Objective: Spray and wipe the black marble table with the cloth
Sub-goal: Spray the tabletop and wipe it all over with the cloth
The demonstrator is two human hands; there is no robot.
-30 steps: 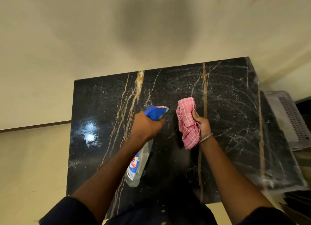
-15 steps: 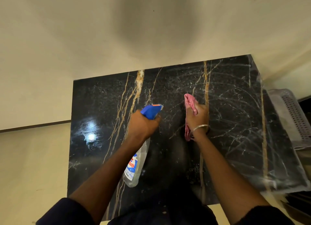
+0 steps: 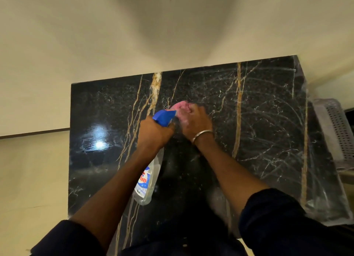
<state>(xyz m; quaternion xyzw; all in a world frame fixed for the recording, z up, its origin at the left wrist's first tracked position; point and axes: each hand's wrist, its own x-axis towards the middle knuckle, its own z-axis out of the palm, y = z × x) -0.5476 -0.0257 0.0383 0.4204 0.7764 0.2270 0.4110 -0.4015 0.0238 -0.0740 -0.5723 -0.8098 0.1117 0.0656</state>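
Note:
The black marble table with gold and white veins fills the middle of the view, and smear arcs show on its right half. My left hand grips a clear spray bottle with a blue trigger head, its nozzle pointing toward the cloth. My right hand presses a bunched pink checked cloth down on the tabletop just right of the nozzle. Most of the cloth is hidden under my fingers.
A cream wall rises behind the table's far edge. A grey perforated plastic basket stands off the table's right side. A lamp's bright reflection shines on the left of the marble. Cream floor lies to the left.
My right hand has carried the cloth leftward and down onto the marble, close to the spray nozzle. The cloth went from hanging loose to bunched under my fingers. The bottle stayed roughly in place.

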